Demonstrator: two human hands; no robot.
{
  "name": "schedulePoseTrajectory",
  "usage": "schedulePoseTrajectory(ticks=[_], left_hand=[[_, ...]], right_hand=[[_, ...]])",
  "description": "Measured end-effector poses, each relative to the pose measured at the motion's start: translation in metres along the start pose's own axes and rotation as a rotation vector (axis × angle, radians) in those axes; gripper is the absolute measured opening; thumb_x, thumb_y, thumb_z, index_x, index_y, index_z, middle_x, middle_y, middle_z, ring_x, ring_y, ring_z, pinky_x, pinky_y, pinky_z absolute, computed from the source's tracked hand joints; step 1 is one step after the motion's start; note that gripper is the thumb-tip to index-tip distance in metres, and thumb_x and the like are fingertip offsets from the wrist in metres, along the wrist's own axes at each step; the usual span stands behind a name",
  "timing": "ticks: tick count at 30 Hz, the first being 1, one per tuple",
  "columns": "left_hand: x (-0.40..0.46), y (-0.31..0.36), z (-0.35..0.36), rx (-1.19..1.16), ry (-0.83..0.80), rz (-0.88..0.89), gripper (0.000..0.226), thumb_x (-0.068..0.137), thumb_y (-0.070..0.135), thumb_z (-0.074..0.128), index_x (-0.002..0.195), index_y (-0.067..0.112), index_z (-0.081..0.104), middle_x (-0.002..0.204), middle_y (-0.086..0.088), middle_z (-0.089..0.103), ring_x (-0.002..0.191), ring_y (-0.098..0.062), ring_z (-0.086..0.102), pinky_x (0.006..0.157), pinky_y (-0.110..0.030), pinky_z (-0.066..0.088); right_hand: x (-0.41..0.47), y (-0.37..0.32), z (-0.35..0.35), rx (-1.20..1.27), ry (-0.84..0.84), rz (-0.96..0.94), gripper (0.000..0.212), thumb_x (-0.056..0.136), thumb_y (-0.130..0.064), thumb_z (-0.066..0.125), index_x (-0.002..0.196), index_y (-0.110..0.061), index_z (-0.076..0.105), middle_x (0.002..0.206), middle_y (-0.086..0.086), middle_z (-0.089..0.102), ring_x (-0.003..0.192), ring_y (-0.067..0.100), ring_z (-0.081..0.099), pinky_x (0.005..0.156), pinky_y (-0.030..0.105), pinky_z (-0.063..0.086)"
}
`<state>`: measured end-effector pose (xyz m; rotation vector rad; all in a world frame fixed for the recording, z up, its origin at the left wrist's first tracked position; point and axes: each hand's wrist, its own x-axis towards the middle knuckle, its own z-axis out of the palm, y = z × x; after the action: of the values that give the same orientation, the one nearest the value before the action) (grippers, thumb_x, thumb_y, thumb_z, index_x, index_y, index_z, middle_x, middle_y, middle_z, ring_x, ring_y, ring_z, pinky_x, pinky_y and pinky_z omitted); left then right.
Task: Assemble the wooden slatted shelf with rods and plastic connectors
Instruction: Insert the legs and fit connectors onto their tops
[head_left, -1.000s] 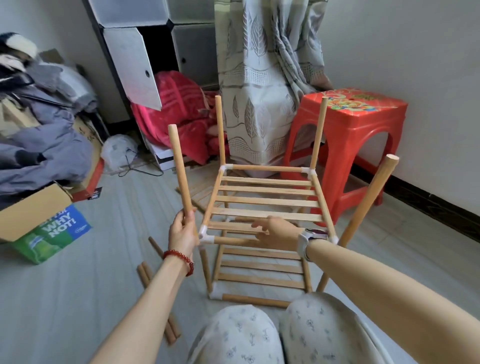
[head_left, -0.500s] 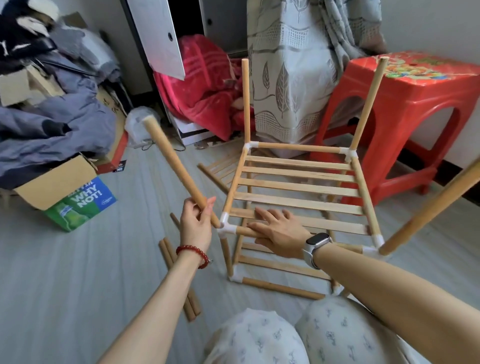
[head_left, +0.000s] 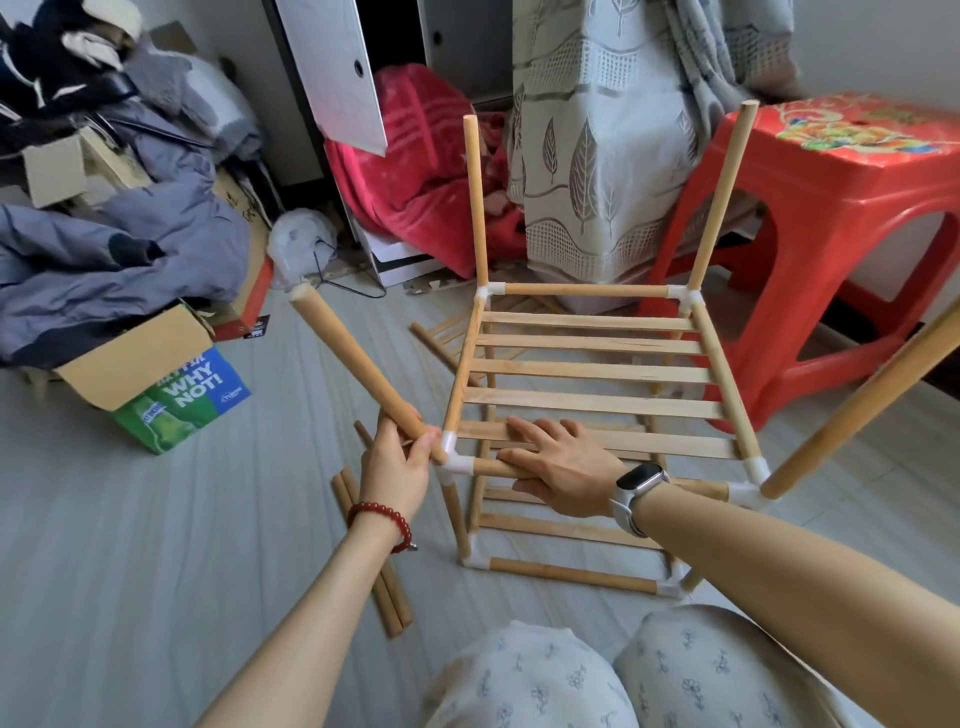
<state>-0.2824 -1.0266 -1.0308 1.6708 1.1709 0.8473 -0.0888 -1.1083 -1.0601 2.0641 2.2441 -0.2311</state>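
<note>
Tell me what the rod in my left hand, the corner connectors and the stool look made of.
Rod: pale unfinished-looking wood, matte with faint grain. Connector: white, slightly translucent plastic, smooth moulded elbow. Stool: glossy red plastic, apparently moulded in one piece, with a printed top.

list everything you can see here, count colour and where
shelf frame: one, light wood slats, white plastic corner connectors, centre floor
upright rods: two straight at the far corners, one tilted at the near right corner
held rod: one, light wood, tilted left at the near left corner
loose rods: a few, light wood, on the floor by the left arm
spare slatted panel: one, wood, flat on the floor behind the frame
stool: one, red plastic, right
cardboard box: one, green and blue print, left
clothes pile: grey and dark, far left
blanket: red, in the cabinet
curtain: grey leaf pattern
left hand: grips the held rod, red bead bracelet
right hand: flat on the frame, watch on wrist
</note>
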Motion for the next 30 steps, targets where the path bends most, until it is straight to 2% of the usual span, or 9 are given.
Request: schedulePoseTrajectory(ticks=[2,3,6,8,12,15,21,25,30], left_hand=[[0.004,0.003,-0.002,0.053,0.013,0.001,0.016,0.091,0.016,0.059,0.095,0.025,0.046,0.094,-0.002,0.068,0.089,-0.014,0.062,0.071,-0.015,0.044],[0.006,0.003,-0.004,0.083,0.012,-0.005,0.016,0.091,0.018,0.059,0.096,0.024,0.046,0.094,-0.002,0.068,0.088,-0.014,0.061,0.069,-0.015,0.043],[0.013,-0.005,-0.012,0.174,0.021,-0.036,0.016,0.090,0.025,0.060,0.089,0.031,0.045,0.091,0.000,0.068,0.089,-0.020,0.064,0.079,-0.034,0.051],[0.015,-0.007,-0.019,0.211,0.033,-0.047,0.015,0.090,0.026,0.060,0.086,0.029,0.046,0.086,0.001,0.067,0.084,-0.020,0.065,0.078,-0.037,0.053],[0.020,-0.007,-0.034,0.160,0.091,-0.047,0.013,0.090,0.017,0.061,0.095,0.018,0.049,0.077,0.004,0.064,0.071,-0.003,0.060,0.058,-0.011,0.043],[0.029,-0.008,-0.042,0.137,0.119,-0.041,0.015,0.090,0.016,0.062,0.094,0.021,0.049,0.076,0.008,0.062,0.069,0.002,0.058,0.053,-0.002,0.040],[0.041,-0.020,-0.043,0.149,0.174,-0.007,0.011,0.090,0.018,0.061,0.093,0.016,0.051,0.078,-0.002,0.069,0.072,-0.012,0.063,0.055,-0.003,0.040],[0.037,-0.027,-0.037,0.126,0.193,0.012,0.010,0.090,0.020,0.061,0.087,0.024,0.052,0.077,0.000,0.069,0.074,-0.009,0.065,0.058,-0.009,0.044],[0.046,-0.028,-0.038,0.171,0.190,0.019,0.023,0.090,0.021,0.060,0.081,0.034,0.043,0.080,0.001,0.069,0.075,-0.015,0.065,0.070,-0.025,0.050]], right_hand=[[0.004,0.001,-0.003,-0.006,0.008,-0.025,0.045,0.099,-0.046,0.034,0.142,-0.034,0.031,0.157,0.006,0.008,0.138,0.029,0.018,0.110,0.047,0.023],[0.005,0.000,-0.003,-0.010,0.010,-0.037,0.045,0.099,-0.046,0.034,0.142,-0.034,0.032,0.157,0.006,0.009,0.138,0.029,0.019,0.110,0.047,0.023],[0.014,-0.006,-0.004,-0.030,0.017,-0.089,0.044,0.099,-0.045,0.035,0.141,-0.031,0.034,0.157,0.007,0.011,0.136,0.029,0.022,0.109,0.047,0.023],[0.025,-0.011,-0.007,-0.049,0.024,-0.131,0.044,0.099,-0.045,0.035,0.140,-0.031,0.035,0.156,0.006,0.012,0.133,0.029,0.026,0.108,0.047,0.025],[0.054,-0.014,-0.016,-0.098,0.027,-0.209,0.047,0.098,-0.049,0.030,0.143,-0.034,0.031,0.155,0.003,0.015,0.126,0.026,0.033,0.102,0.043,0.032],[0.078,-0.015,-0.023,-0.130,0.039,-0.229,0.052,0.098,-0.051,0.029,0.147,-0.033,0.022,0.156,0.000,0.015,0.126,0.026,0.035,0.102,0.041,0.033],[0.096,-0.016,-0.023,-0.133,0.035,-0.207,0.067,0.098,-0.054,0.028,0.151,-0.016,0.011,0.159,0.003,0.012,0.139,0.026,0.024,0.112,0.040,0.023],[0.097,-0.012,-0.016,-0.125,0.008,-0.187,0.088,0.082,-0.067,0.001,0.150,-0.012,0.014,0.159,0.007,0.010,0.144,0.026,0.017,0.116,0.041,0.016],[0.102,-0.014,-0.017,-0.162,-0.028,-0.158,0.070,0.097,-0.057,0.023,0.151,-0.016,0.008,0.160,0.001,0.002,0.146,0.022,0.009,0.118,0.041,0.008]])
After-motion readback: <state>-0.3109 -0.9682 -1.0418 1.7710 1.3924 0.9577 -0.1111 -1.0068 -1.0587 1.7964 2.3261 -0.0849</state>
